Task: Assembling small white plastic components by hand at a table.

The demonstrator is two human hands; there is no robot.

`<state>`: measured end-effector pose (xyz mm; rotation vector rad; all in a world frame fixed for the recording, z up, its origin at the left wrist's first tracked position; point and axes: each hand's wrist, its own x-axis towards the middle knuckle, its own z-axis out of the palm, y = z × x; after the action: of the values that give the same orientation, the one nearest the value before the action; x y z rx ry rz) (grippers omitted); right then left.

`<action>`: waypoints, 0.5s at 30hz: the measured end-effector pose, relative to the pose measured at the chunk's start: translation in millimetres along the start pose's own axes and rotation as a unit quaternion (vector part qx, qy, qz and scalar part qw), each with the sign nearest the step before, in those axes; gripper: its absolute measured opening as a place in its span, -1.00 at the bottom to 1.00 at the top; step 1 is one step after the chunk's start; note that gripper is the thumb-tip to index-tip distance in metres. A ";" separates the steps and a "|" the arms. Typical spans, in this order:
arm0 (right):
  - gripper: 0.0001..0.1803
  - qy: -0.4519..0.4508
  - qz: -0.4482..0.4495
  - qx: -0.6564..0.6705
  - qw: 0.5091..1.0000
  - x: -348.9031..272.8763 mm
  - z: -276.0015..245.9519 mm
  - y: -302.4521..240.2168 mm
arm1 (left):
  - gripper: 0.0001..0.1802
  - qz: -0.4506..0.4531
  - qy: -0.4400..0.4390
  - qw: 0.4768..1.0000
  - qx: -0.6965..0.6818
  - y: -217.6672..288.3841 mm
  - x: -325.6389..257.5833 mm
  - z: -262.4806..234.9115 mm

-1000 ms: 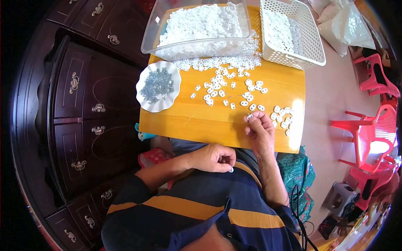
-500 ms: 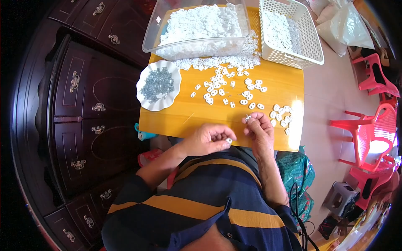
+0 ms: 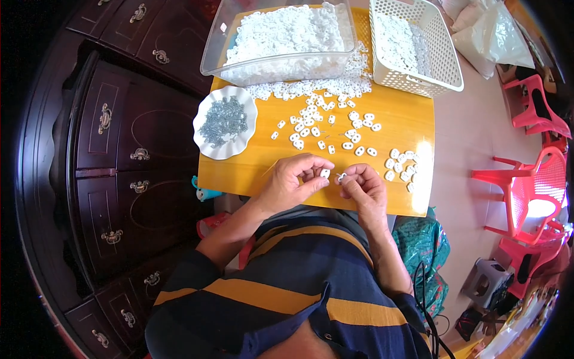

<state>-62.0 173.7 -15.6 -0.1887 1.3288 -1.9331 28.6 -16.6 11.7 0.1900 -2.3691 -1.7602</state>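
Observation:
Above the near edge of the table, my left hand (image 3: 292, 184) pinches a small white two-hole plastic piece (image 3: 325, 173) between thumb and fingers. Just to its right, my right hand (image 3: 366, 191) grips another small white piece (image 3: 341, 178) with what looks like a thin metal pin in it; its details are too small to make out. The two pieces are close together but apart. Beyond my hands lie several loose white two-hole pieces (image 3: 315, 131), with a few thin pins among them. A cluster of white pieces (image 3: 405, 173) sits right of my right hand.
A white scalloped plate (image 3: 202, 147) of small grey metal parts stands left. Farther back are a clear plastic bin (image 3: 209, 67) heaped with white pieces and a white perforated basket (image 3: 451, 81). Dark drawers (image 3: 101, 119) flank the left; red chairs (image 3: 514, 185) stand right.
Both hands have risen away from my body and come closer together. My left hand has lifted its white piece beside the one in my right hand, which has shifted left.

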 end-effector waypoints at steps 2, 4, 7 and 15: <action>-0.89 -0.015 0.005 0.000 1.000 0.4 -0.3 -0.7 | -0.73 -0.026 -0.009 1.000 -0.001 0.2 0.6 -1.1; -0.89 0.024 0.011 0.007 1.000 -0.1 5.3 -6.1 | -0.77 -0.036 -0.006 0.999 -0.039 -4.0 -1.4 0.3; -0.89 0.043 0.005 0.008 0.999 0.4 1.5 -6.2 | -0.83 -0.081 -0.022 0.991 -0.101 -9.0 -3.6 -1.0; -0.89 0.036 0.019 0.017 0.999 1.8 -4.0 -1.8 | -0.78 -0.119 -0.029 0.979 -0.162 -34.5 -8.7 0.0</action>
<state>-66.3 175.8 -16.3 -0.0765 1.3346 -1.9455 36.8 -24.7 -21.9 0.3929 -2.1264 -2.2607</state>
